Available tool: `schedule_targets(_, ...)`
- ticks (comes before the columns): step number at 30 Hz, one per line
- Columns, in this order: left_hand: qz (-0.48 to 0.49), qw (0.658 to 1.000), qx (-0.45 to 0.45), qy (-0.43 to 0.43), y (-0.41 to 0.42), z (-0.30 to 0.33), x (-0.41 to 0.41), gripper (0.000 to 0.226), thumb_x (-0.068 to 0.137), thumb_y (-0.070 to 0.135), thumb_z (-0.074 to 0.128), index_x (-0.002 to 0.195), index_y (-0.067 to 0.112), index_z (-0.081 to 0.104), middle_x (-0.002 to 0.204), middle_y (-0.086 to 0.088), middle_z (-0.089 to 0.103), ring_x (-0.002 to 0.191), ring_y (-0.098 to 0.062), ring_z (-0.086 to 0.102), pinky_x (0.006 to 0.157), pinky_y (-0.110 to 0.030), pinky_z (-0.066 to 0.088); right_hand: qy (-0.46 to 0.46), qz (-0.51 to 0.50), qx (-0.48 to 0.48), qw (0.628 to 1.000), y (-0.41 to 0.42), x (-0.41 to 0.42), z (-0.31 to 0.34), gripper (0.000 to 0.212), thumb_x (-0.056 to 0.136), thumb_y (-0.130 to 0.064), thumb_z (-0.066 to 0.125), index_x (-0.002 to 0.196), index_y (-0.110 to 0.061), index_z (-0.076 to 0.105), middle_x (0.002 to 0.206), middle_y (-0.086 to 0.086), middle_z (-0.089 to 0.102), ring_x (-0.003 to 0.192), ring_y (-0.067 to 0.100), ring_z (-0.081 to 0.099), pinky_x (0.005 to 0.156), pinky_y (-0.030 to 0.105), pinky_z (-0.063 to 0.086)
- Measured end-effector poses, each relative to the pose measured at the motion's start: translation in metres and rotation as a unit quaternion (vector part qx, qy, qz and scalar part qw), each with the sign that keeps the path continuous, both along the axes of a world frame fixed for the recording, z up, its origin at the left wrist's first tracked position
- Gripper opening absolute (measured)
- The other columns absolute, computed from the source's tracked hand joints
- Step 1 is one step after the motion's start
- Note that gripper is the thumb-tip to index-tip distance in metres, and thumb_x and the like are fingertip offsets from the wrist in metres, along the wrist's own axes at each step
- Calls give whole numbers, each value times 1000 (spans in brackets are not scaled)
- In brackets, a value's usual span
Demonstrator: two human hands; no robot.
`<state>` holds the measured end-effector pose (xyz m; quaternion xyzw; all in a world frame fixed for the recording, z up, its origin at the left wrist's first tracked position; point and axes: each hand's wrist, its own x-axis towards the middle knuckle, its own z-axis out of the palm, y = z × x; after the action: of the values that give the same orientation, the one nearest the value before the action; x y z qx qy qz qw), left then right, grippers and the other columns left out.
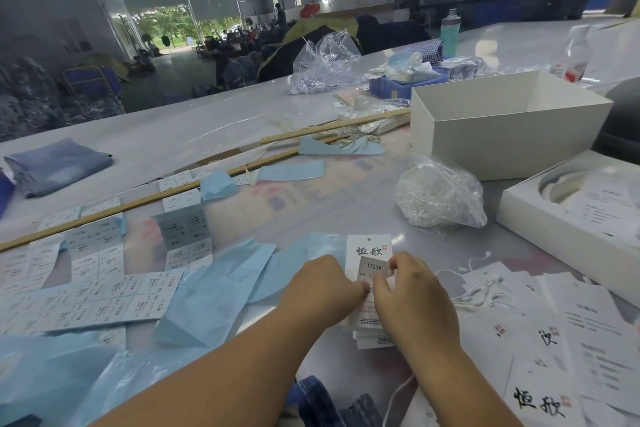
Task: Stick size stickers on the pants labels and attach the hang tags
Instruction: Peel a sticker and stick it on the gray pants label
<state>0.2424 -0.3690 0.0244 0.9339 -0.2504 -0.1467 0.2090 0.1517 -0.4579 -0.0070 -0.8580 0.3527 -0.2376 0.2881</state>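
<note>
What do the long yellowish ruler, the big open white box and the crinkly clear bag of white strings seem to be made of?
The long yellowish ruler looks like wood: tan, matte, printed marks along its edge. The big open white box seems stiff cardboard, with flat matte walls and sharp corners. The crinkly clear bag of white strings looks like thin plastic film: see-through, creased, glinting.

glossy table (214, 128), scattered sticker sheets (114, 302)

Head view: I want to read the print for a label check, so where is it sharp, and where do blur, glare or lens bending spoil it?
Head view: "1103#" on the size sticker reads sharply; the sticker sheets at left are soft; glare streaks the table; the wooden ruler bows from wide-angle distortion.
</note>
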Motion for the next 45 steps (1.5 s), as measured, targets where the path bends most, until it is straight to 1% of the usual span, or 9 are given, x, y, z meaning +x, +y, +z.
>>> schedule_targets(5, -6, 1000, -5, -1, 1, 2, 2, 33, 83, 49, 64, 69, 25, 45, 70, 11, 54, 62, -3, 49, 48, -23, 32, 17, 3, 48, 999, -4, 0, -1, 51, 88, -48, 62, 125, -26, 36, 97, -8, 51, 88, 21, 53, 67, 32, 37)
schedule_targets(11, -24, 999, 8, -30, 1, 5, -3, 31, 84, 42, 64, 69, 25, 43, 70, 10, 54, 64, -6, 51, 49, -24, 31, 5, -9, 48, 999, -10, 1, -2, 20, 94, -39, 57, 95, -20, 61, 94, 0, 69, 76, 20, 56, 62, 30, 40)
schedule_targets(21, -45, 976, 77, -197, -3, 16, -15, 23, 87, 43, 59, 84, 23, 47, 94, 0, 63, 77, -22, 52, 62, -28, 36, -17, -17, 26, 999, -10, 1, -3, 18, 91, -34, 59, 83, -19, 58, 78, -2, 64, 72, 23, 57, 58, 31, 40)
schedule_targets(27, -113, 944, 130, -283, -5, 18, -20, 22, 92, 36, 56, 83, 23, 41, 68, 1, 35, 70, -23, 45, 54, -28, 26, -19, -23, 33, 999, -8, 1, -2, 16, 89, -33, 59, 81, -19, 57, 77, 1, 63, 75, 28, 57, 60, 33, 42)
schedule_targets(30, -135, 937, 127, -297, -6, 18, -22, 17, 91, 28, 58, 85, 25, 42, 81, -2, 54, 72, -24, 48, 55, -28, 25, -19, -20, 35, 999, -9, 1, -3, 16, 88, -33, 59, 80, -19, 55, 76, 1, 63, 74, 28, 56, 60, 33, 40)
schedule_targets(33, -121, 963, 42, -237, -5, 16, -20, 12, 91, 27, 55, 92, 23, 44, 97, -1, 61, 86, -25, 59, 61, -30, 32, -29, -17, 51, 998, -10, 1, -2, 20, 88, -38, 63, 81, -20, 56, 75, 0, 62, 74, 27, 56, 61, 33, 41)
schedule_targets(37, -86, 982, -132, -106, -5, 21, -17, 6, 86, 29, 57, 84, 24, 55, 85, 5, 65, 79, -20, 61, 63, -34, 50, -89, -10, 130, 987, -17, -2, 0, 32, 84, -49, 68, 75, -18, 61, 70, -3, 63, 70, 19, 60, 64, 38, 51)
schedule_targets(42, -22, 959, -264, 101, -3, 34, -13, 10, 71, 17, 62, 69, 16, 52, 81, -11, 68, 75, -31, 67, 64, -42, 56, -142, -11, 213, 967, -20, -2, 6, 41, 84, -56, 66, 73, -16, 63, 62, -4, 63, 59, 13, 58, 50, 27, 38)
schedule_targets(45, -7, 935, -297, 196, -1, 36, -12, 12, 66, 15, 59, 75, 12, 52, 97, -22, 69, 83, -37, 71, 70, -48, 59, -190, 3, 287, 939, -20, 0, 8, 31, 88, -37, 70, 70, -13, 66, 55, -7, 63, 52, 9, 57, 48, 23, 42)
